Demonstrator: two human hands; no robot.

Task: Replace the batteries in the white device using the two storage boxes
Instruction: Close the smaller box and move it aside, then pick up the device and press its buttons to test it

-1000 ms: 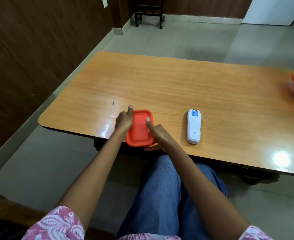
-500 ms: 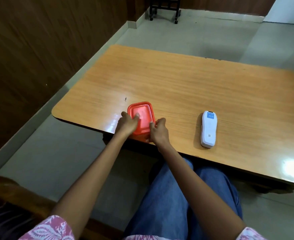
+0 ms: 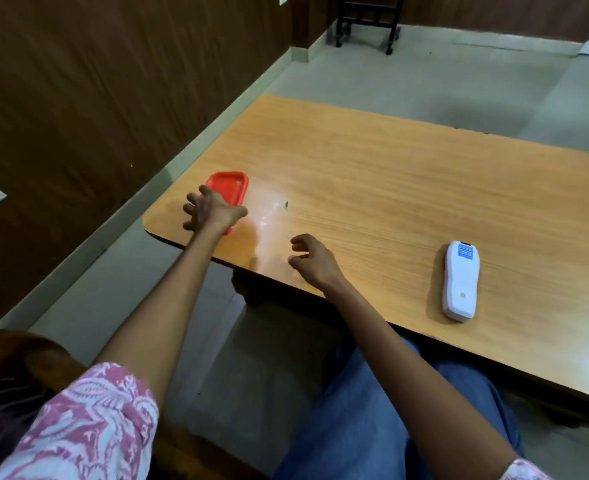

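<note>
A storage box with a red lid [image 3: 230,186] sits at the near left corner of the wooden table [image 3: 372,174]. My left hand [image 3: 210,211] lies over the box's near end, fingers spread and loosely bent past its left side, thumb by its right side. Its near part is hidden under the hand. To the right, my right hand [image 3: 312,259] hovers over the table's front edge, fingers loosely curled and holding nothing. The white device [image 3: 461,280] lies flat on the table further right, apart from both hands.
A dark wood-panelled wall [image 3: 95,98] runs along the left, close to the table's left edge. A dark wheeled stand [image 3: 367,20] is on the floor beyond the table. My legs in blue jeans [image 3: 372,410] are under the front edge.
The red-lidded box has gone left, from in front of me to the table's left corner, with my left hand on it. My right hand has come off the box. The view has swung left.
</note>
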